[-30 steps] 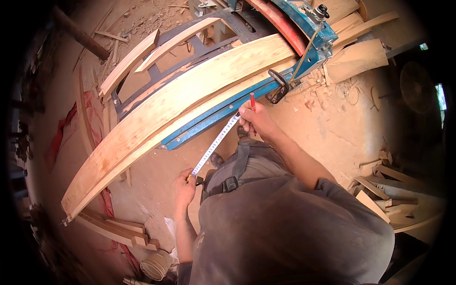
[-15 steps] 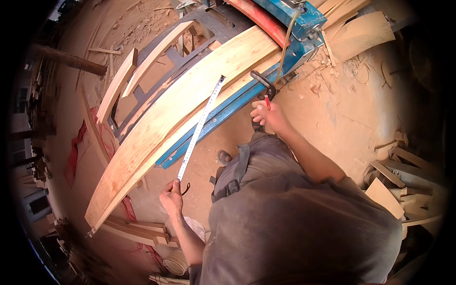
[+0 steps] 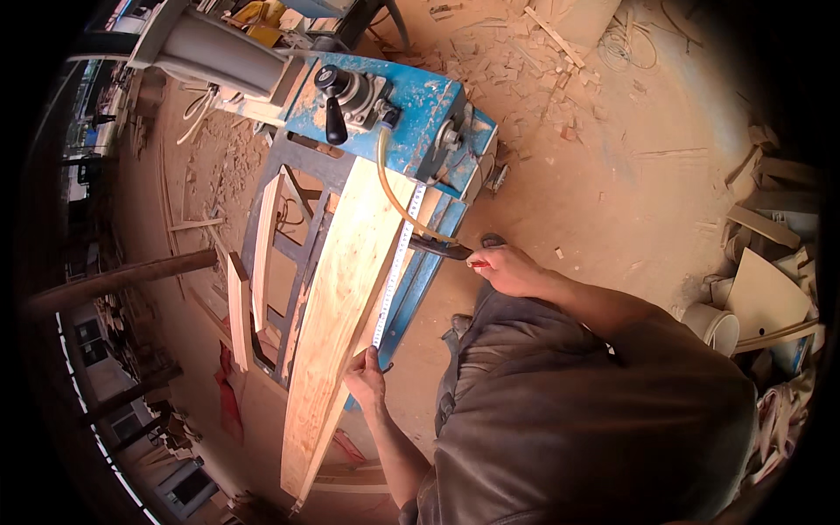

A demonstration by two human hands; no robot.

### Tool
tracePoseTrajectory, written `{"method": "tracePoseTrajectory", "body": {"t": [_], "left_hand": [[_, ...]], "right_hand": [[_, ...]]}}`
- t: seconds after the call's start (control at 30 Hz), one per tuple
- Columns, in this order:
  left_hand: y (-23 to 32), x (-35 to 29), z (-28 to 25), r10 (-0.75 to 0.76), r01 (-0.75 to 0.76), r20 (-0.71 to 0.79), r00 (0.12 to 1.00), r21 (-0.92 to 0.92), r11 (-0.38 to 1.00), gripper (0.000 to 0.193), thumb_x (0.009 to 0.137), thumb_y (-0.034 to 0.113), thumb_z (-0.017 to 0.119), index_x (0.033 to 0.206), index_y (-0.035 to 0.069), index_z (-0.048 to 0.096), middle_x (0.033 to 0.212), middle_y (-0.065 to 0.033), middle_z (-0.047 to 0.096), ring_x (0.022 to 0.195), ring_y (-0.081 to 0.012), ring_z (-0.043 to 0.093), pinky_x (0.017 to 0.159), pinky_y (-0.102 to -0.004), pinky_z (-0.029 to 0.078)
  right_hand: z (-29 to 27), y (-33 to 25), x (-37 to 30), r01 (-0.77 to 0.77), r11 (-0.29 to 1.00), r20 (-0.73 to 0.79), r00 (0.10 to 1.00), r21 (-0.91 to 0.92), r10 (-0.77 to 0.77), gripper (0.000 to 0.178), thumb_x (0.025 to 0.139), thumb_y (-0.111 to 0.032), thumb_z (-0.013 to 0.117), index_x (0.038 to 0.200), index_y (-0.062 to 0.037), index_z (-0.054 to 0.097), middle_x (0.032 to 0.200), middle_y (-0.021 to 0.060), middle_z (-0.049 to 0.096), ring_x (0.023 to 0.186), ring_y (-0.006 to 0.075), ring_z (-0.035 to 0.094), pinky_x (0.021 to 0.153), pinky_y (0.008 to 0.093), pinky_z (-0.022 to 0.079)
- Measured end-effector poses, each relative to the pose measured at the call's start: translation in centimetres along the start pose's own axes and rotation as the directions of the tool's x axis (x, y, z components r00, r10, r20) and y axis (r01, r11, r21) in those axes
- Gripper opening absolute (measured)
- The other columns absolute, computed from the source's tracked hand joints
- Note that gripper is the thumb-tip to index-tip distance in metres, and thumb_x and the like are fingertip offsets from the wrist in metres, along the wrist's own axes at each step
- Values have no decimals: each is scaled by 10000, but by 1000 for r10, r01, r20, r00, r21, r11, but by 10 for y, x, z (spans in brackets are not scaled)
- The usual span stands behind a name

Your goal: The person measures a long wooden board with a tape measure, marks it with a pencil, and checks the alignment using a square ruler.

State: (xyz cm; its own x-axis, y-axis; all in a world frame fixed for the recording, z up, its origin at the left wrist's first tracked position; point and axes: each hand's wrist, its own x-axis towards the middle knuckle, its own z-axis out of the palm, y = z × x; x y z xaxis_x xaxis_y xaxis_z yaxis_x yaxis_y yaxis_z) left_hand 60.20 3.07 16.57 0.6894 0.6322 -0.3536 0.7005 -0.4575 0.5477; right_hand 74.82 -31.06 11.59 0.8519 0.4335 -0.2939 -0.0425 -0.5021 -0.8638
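Dusty, chip-strewn floor (image 3: 604, 201) is surrounding a blue, sawdust-flecked metal machine (image 3: 420, 131). White, finely graduated tape (image 3: 396, 271) is running straight beside the right part of a pale, grained, tapering board (image 3: 350, 262). The left hand (image 3: 366, 378) is pinching the tape's near end, fingers curled; the right hand (image 3: 512, 269) is nearly closing round a slim red marker (image 3: 479, 264). Unlike half a second earlier, the tape's far end is reaching the machine rather than stopping over mid-board

The left grip (image 3: 366, 380) holds a white measuring tape (image 3: 395, 287) along a wooden board (image 3: 339, 280); the right grip (image 3: 507, 269) holds a red stick (image 3: 479, 264).
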Motion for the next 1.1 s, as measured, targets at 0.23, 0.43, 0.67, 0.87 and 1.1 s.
{"method": "tracePoseTrajectory", "body": {"t": [0.23,0.43,0.67,0.87,1.1], "left_hand": [[52,34,32,16,-7,95,995,-91,996,298,947,204,709,998,-88,739,761,-31,654,680,-90,538,607,-262,428],[69,58,34,90,-89,48,995,-26,996,316,952,203,697,1033,-101,724,843,-89,692,765,-141,606,688,-295,482],[54,58,27,219,-218,-12,976,75,973,287,954,183,689,1004,-98,727,860,-126,701,790,-176,639,704,-329,505],[44,53,41,240,-239,-7,971,46,970,314,938,243,707,1006,-62,743,828,-115,699,747,-182,645,686,-340,508],[104,40,61,249,-240,-82,965,105,965,316,930,277,706,1017,-22,762,860,-162,731,766,-226,690,718,-353,530]], "right_hand": [[-53,69,33,-68,909,-317,924,410,212,219,985,-124,540,1141,-9,641,893,100,690,813,214,650,759,335,512],[-134,51,83,61,721,-474,791,690,387,263,1040,-147,476,1163,17,641,825,55,644,674,112,568,674,249,493],[-170,32,147,-50,871,-415,865,488,282,265,976,-195,565,1152,-55,705,837,88,685,686,139,629,666,335,507],[-157,35,168,20,848,-324,929,529,180,246,894,-176,691,1101,-46,726,843,93,698,761,172,653,710,334,506],[-152,47,182,112,909,-418,906,402,73,225,870,-163,713,1060,-48,748,843,72,700,750,148,641,703,324,505]]}}
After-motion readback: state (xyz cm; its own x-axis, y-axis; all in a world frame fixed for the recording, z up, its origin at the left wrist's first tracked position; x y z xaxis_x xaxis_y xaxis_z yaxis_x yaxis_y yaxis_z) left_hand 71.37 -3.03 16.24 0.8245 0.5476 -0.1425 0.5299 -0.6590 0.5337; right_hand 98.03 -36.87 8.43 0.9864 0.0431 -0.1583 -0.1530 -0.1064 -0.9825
